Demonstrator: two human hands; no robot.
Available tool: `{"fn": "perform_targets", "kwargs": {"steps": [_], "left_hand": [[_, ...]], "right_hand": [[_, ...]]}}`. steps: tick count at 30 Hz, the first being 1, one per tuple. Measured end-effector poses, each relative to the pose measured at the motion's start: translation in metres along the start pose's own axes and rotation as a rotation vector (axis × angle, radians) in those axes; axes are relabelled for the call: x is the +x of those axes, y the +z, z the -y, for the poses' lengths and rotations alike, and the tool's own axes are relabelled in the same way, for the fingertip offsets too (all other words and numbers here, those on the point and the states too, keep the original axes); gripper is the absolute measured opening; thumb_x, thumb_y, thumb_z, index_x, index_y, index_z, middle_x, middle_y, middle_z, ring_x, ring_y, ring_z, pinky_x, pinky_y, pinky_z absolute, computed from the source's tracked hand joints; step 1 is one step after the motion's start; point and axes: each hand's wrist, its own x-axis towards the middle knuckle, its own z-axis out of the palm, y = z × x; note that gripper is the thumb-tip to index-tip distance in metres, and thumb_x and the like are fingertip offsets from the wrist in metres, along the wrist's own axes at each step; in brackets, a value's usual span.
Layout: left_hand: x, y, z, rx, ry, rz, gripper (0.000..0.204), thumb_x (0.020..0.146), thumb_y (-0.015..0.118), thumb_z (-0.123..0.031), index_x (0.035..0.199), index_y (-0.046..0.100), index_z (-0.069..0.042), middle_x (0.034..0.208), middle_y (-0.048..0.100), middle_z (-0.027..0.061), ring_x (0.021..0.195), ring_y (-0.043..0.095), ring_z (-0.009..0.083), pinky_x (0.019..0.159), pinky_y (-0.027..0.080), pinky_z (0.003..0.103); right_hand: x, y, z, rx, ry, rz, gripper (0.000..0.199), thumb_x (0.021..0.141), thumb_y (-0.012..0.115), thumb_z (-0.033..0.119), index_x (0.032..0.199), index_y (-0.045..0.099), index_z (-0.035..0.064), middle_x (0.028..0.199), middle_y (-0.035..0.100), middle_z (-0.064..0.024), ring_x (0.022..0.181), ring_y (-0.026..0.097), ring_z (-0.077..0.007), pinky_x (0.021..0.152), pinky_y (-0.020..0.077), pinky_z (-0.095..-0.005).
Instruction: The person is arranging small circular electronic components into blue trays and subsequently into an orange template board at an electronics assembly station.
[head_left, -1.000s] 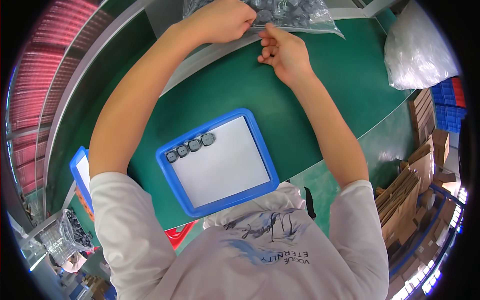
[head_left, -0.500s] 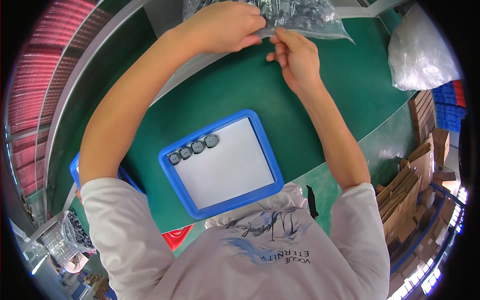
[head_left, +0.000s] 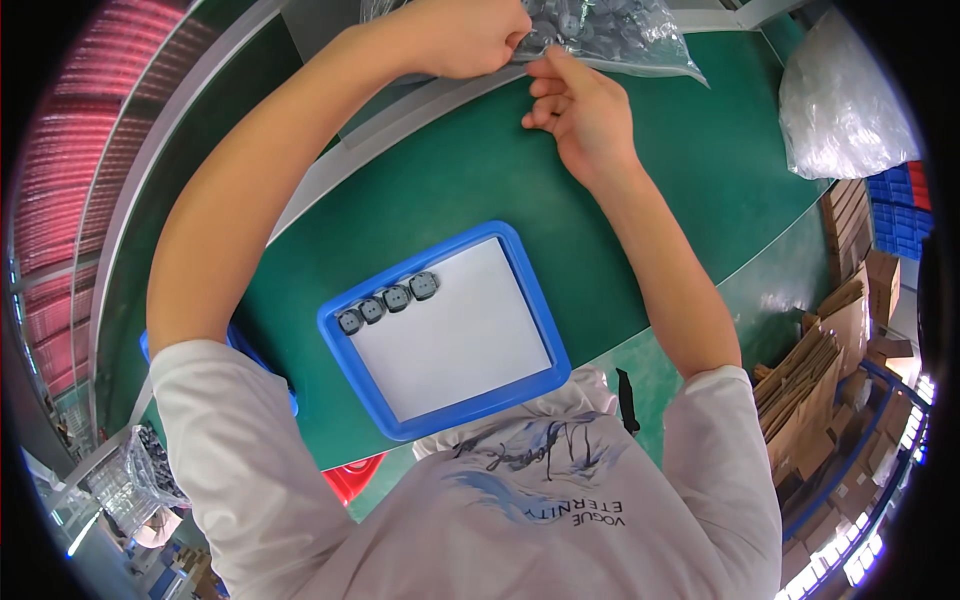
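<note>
At the far edge of the green table lies a clear plastic bag (head_left: 650, 45) full of small grey plastic parts (head_left: 590, 20). My left hand (head_left: 470, 38) is at its near left side, fingers curled closed; what they hold is hidden. The thumb and forefinger of my right hand (head_left: 590, 115) pinch the near edge of the bag, the other fingers curled in. Nearer to me, a blue tray (head_left: 555, 375) with a white sheet (head_left: 450, 340) inside sits slightly turned. Several grey parts (head_left: 397, 297) stand in a row along its far left side.
Another blue tray (head_left: 290, 395) shows partly behind my left arm. A bulky translucent plastic bag (head_left: 840, 100) is at the far right edge of the table (head_left: 700, 150). Flattened cardboard (head_left: 800, 390) stacks at the right; something red (head_left: 355, 478) is below the table's near edge.
My left hand has moved slightly up, and its fingers have curled closed. My right hand has shifted a little left along the bag's edge. The tray and its row look the same.
</note>
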Motion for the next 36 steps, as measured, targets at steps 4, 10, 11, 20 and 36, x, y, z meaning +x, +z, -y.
{"fn": "perform_targets", "kwargs": {"steps": [4, 10, 11, 20, 36], "left_hand": [[-0.008, -0.001, 0.001, -0.148, -0.056, -0.056, 0.014, 0.079, 0.068, -0.014, 0.079, 0.071, -0.001, 0.077, 0.069, 0.0212, 0.07, 0.069, 0.0343, 0.066, 0.053, 0.043], [-0.005, -0.023, -0.005, -0.461, -0.187, 0.077, 0.018, 0.079, 0.075, -0.019, 0.078, 0.071, -0.002, 0.068, 0.065, 0.0154, 0.064, 0.064, 0.0192, 0.062, 0.049, 0.036], [-0.005, -0.024, -0.009, -0.423, -0.225, 0.063, 0.017, 0.08, 0.074, -0.019, 0.079, 0.072, -0.002, 0.068, 0.066, 0.0145, 0.064, 0.064, 0.0195, 0.062, 0.05, 0.036], [-0.013, 0.003, -0.006, -0.406, -0.36, -0.242, 0.02, 0.086, 0.071, -0.021, 0.082, 0.068, -0.001, 0.073, 0.065, 0.0114, 0.069, 0.064, 0.0239, 0.065, 0.049, 0.038], [0.002, 0.012, 0.001, 0.01, 0.102, -0.197, 0.018, 0.089, 0.062, -0.015, 0.078, 0.063, 0.0, 0.077, 0.066, 0.0237, 0.076, 0.066, 0.0422, 0.07, 0.052, 0.049]], "right_hand": [[0.003, 0.014, 0.0, -0.086, 0.023, 0.018, 0.034, 0.098, 0.072, 0.03, 0.096, 0.067, -0.0032, 0.08, 0.06, -0.006, 0.062, 0.058, -0.0161, 0.067, 0.0543, -0.0375], [0.018, 0.002, -0.013, -0.013, -0.079, 0.134, 0.026, 0.099, 0.071, 0.023, 0.09, 0.063, -0.0002, 0.08, 0.061, -0.0062, 0.062, 0.059, -0.0153, 0.073, 0.0586, -0.0409], [0.017, 0.001, -0.012, 0.016, -0.048, 0.131, 0.024, 0.1, 0.069, 0.021, 0.092, 0.064, -0.0012, 0.08, 0.062, -0.0064, 0.063, 0.059, -0.0155, 0.076, 0.0598, -0.0429], [0.002, 0.002, 0.0, 0.096, 0.159, 0.092, 0.022, 0.103, 0.06, 0.013, 0.108, 0.063, -0.0075, 0.086, 0.065, -0.0096, 0.067, 0.065, -0.0192, 0.086, 0.062, -0.0489], [0.001, 0.003, 0.001, 0.055, 0.177, 0.054, 0.027, 0.105, 0.052, 0.015, 0.107, 0.06, -0.0109, 0.096, 0.068, -0.0228, 0.087, 0.071, -0.0335, 0.081, 0.062, -0.0482]]}}
